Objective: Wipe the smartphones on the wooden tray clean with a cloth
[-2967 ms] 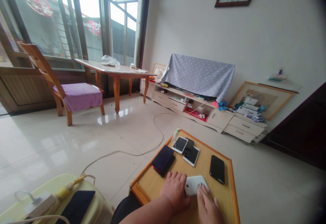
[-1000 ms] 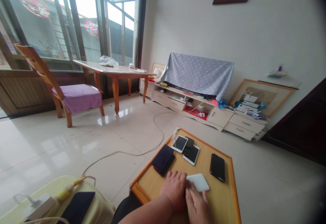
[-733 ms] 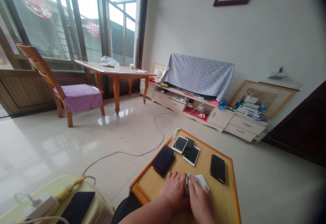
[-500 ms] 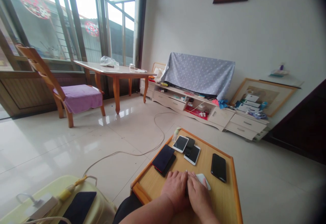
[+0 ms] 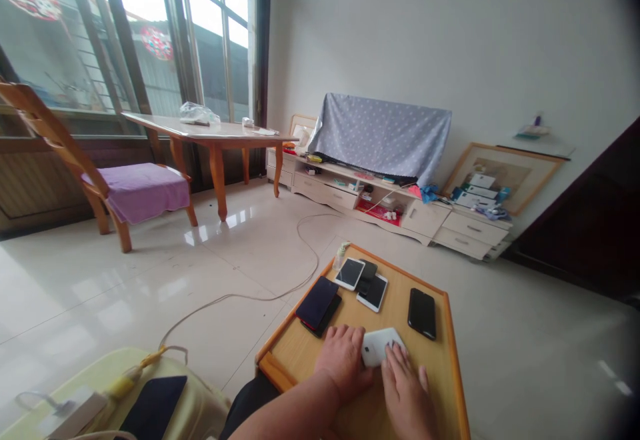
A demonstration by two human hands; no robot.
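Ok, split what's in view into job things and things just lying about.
In use:
white phone, back up
left hand, at its edge
right hand, fingers on it
tray table, underneath

Just lying about, apparently:
black phone, at right
white-framed phones, far end
red-edged dark phone, left side
small bottle, far corner

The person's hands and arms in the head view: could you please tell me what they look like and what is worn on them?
The left hand and right hand are both bare, with no glove or ring visible. The left forearm is bare to the frame's edge, with no sleeve, watch or bracelet in sight. The right forearm is out of frame.
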